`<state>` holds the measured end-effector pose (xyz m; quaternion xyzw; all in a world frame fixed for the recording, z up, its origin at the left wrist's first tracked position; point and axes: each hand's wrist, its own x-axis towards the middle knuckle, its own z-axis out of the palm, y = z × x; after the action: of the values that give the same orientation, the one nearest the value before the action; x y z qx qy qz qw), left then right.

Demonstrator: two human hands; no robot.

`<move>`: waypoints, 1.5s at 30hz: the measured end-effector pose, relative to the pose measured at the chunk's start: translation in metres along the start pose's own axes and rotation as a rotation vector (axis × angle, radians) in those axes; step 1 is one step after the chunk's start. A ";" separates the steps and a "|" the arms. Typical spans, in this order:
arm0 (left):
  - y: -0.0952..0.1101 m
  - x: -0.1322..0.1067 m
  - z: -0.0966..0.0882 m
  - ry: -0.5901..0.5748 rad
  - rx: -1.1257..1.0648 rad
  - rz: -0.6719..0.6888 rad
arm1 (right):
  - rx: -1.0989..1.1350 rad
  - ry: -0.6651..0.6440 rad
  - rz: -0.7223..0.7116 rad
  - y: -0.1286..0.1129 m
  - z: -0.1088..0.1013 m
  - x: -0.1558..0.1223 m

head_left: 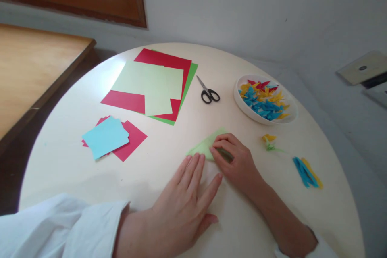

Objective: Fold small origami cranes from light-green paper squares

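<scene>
A light green sheet of paper (201, 147), folded to a triangle, lies on the white round table (266, 225) in front of me. My left hand (184, 201) rests with its fingers stretched out, the fingertips on the paper's near left edge. On the paper's right side is my right hand (236, 161), its thumb and fingers curled together in a pinch at the sheet. The right fingers cover part of the paper, so its right corner is partly hidden.
Large red, green and pale green sheets (151, 80) lie at the back left, with smaller blue and red squares (105, 135) nearer. Black-handled scissors (208, 92) lie mid-table. A white bowl (256, 118) holds several folded paper cranes. Small paper pieces (269, 143) and blue and yellow strips (306, 173) lie right.
</scene>
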<state>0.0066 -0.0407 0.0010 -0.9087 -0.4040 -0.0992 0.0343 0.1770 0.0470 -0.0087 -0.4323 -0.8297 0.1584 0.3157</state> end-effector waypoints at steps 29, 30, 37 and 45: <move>-0.003 0.000 -0.008 -0.208 -0.131 -0.076 | -0.072 -0.016 0.015 0.000 0.001 0.002; -0.002 0.000 -0.007 -0.206 -0.134 -0.077 | -0.074 -0.016 0.014 0.000 0.000 0.002; -0.003 0.000 -0.006 -0.237 -0.162 -0.078 | -0.076 -0.013 0.022 0.000 0.001 0.002; -0.004 0.000 -0.005 -0.250 -0.162 -0.079 | -0.078 -0.011 0.019 0.000 0.002 0.001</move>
<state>0.0030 -0.0389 0.0054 -0.8972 -0.4312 -0.0191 -0.0937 0.1754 0.0482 -0.0093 -0.4514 -0.8327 0.1316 0.2925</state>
